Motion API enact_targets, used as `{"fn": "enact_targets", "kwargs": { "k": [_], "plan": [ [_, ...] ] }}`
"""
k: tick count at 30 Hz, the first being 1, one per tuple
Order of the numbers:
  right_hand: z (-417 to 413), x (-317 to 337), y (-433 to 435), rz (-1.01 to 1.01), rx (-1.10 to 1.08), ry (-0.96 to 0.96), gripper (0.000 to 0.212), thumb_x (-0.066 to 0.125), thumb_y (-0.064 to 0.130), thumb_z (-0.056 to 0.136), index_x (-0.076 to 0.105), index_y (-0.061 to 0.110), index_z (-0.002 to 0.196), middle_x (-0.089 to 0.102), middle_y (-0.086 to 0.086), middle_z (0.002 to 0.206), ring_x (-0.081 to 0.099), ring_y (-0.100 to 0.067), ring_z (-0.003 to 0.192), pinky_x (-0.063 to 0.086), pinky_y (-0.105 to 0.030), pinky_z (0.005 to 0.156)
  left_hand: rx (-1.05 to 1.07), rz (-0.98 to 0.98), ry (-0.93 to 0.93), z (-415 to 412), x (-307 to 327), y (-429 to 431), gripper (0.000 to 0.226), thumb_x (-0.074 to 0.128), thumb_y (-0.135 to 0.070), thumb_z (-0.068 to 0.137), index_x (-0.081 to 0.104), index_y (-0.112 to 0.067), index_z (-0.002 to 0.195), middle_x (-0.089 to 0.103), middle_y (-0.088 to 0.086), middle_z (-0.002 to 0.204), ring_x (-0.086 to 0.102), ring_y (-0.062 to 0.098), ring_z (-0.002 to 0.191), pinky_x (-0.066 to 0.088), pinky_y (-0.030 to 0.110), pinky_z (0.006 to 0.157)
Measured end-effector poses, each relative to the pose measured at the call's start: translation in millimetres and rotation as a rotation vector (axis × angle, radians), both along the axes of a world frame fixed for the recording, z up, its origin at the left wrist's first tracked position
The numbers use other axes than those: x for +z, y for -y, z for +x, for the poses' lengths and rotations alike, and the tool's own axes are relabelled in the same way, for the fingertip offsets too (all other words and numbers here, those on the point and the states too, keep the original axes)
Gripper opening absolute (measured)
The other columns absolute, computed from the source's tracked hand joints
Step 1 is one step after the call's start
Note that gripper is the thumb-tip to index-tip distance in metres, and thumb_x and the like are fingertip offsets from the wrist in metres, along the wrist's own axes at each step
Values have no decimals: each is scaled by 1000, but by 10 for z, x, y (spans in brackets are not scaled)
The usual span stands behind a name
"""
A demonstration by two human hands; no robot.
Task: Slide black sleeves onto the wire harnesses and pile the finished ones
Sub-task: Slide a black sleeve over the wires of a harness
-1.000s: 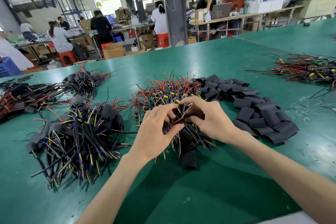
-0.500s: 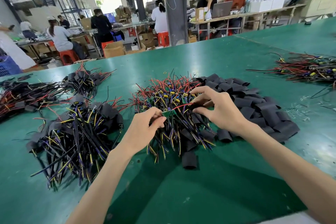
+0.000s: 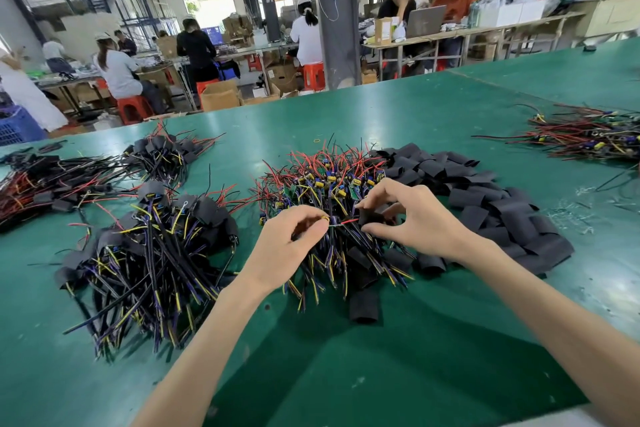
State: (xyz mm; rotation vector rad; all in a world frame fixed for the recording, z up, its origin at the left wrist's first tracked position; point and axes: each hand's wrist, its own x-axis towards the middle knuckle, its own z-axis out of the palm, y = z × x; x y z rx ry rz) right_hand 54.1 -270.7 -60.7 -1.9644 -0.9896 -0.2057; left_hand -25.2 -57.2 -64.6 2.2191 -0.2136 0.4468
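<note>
A heap of bare wire harnesses [image 3: 325, 184] with red, yellow and purple leads lies mid-table. My left hand [image 3: 287, 246] pinches one harness [image 3: 341, 222] by its end, with red leads pointing right. My right hand [image 3: 419, 218] pinches a black sleeve [image 3: 370, 218] right at those lead tips. Loose black sleeves [image 3: 485, 204] are heaped to the right. A pile of sleeved harnesses [image 3: 156, 246] lies to the left.
More sleeved harnesses [image 3: 52, 180] lie at the far left and behind [image 3: 162, 152]. Another bundle of wires [image 3: 585, 135] sits at the right edge. One stray sleeve [image 3: 363, 305] lies near the front on the green table [image 3: 381, 374]. People work at benches beyond.
My hands drew a harness out of the heap and apart. The right hand moved to the sleeve pile, took a sleeve, and now holds it against the harness's red leads.
</note>
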Motion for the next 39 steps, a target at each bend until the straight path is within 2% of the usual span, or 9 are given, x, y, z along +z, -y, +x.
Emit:
{"fn": "enact_targets", "kwargs": {
  "k": [4, 7, 11, 18, 23, 26, 30, 34, 39],
  "plan": [
    [-27, -15, -33, 6, 26, -4, 24, 78, 9, 75, 57, 18, 84, 72, 5, 95, 67, -7, 84, 54, -32, 79, 10, 66, 50, -6, -34, 59, 19, 61, -19, 91, 58, -36, 97, 61, -4, 96, 56, 17, 94, 42, 44, 93],
    [-49, -29, -55, 23, 27, -8, 23, 77, 8, 75, 56, 17, 80, 71, 2, 98, 67, -15, 82, 53, -34, 76, 19, 75, 71, -22, -41, 99, 20, 59, -23, 92, 55, -40, 101, 57, -7, 98, 55, 16, 98, 38, 51, 96],
    [-54, -44, -72, 37, 19, -6, 20, 77, 6, 75, 58, 12, 77, 70, -1, 99, 66, -21, 80, 53, -36, 75, 27, 89, 111, -30, -54, 140, 16, 61, -20, 92, 60, -27, 106, 55, -6, 96, 53, 15, 94, 38, 53, 93],
    [-56, -36, -70, 30, 16, 5, 19, 76, 7, 77, 59, 14, 78, 72, 0, 96, 66, -23, 76, 53, -37, 76, 12, 108, 130, -45, -18, 158, 21, 61, -19, 91, 59, -34, 106, 55, -6, 97, 54, 12, 94, 38, 53, 94],
    [-87, -30, -81, 46, 47, -17, 20, 75, 7, 78, 57, 13, 84, 73, 5, 96, 69, -5, 86, 53, -28, 85, 3, 144, 146, -56, 7, 148, 27, 65, -18, 88, 59, -40, 102, 53, -14, 95, 49, -4, 87, 37, 53, 95],
    [-101, -33, -89, 50, 49, -21, 22, 75, 7, 78, 56, 15, 85, 73, 4, 96, 69, -8, 88, 53, -32, 87, 10, 161, 148, -55, -6, 155, 21, 65, -17, 88, 64, -30, 105, 52, -13, 92, 47, -7, 85, 38, 52, 94],
    [-123, -20, -103, 57, 39, 4, 32, 78, 9, 76, 53, 28, 84, 73, 4, 98, 69, -13, 85, 53, -36, 84, 22, 149, 113, -50, -26, 179, 22, 63, -16, 90, 63, -20, 111, 53, -11, 92, 49, -5, 86, 39, 43, 95],
    [-129, -53, -133, 91, 38, 22, 23, 79, 7, 74, 58, 16, 80, 72, 4, 101, 68, -8, 88, 53, -31, 84, 39, 4, 87, -74, -7, 225, 21, 67, -9, 86, 57, -15, 104, 62, -6, 91, 54, -10, 85, 37, 6, 80],
    [-163, -102, -162, 89, 58, 92, 16, 78, 9, 76, 61, 11, 78, 72, 1, 100, 64, 0, 83, 50, -23, 81, 26, -11, 95, -79, 12, 229, 25, 76, -2, 75, 59, -17, 86, 61, -12, 76, 54, -7, 71, 38, 5, 69]
  ]
}}
